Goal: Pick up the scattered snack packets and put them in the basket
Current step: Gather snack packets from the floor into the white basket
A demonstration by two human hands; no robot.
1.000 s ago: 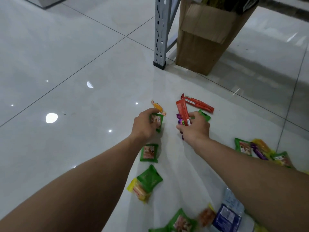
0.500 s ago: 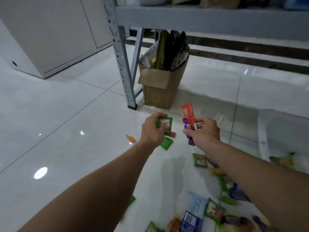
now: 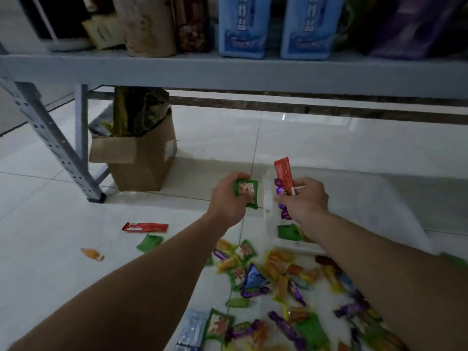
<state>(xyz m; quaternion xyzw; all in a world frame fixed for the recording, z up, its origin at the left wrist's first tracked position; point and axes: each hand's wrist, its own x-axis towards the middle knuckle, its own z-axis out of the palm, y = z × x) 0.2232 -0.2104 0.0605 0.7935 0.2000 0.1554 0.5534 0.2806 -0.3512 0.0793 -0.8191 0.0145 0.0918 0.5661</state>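
My left hand grips a green snack packet in the air. My right hand grips a long red packet together with purple wrapped candies. Both hands hover over the near left end of a pale translucent basket, which holds a green packet. On the floor to the left lie a red packet, a green packet and an orange candy. Several mixed packets are strewn below my arms.
A grey metal rack leg and a cardboard box stuffed with bags stand at the left. The rack's shelf beam crosses overhead, carrying blue boxes and bags. White floor tiles stretch under the shelf.
The view has tilted up and swung right. Both hands, still holding their packets, have moved from the scattered packets at the left to over the basket's end.
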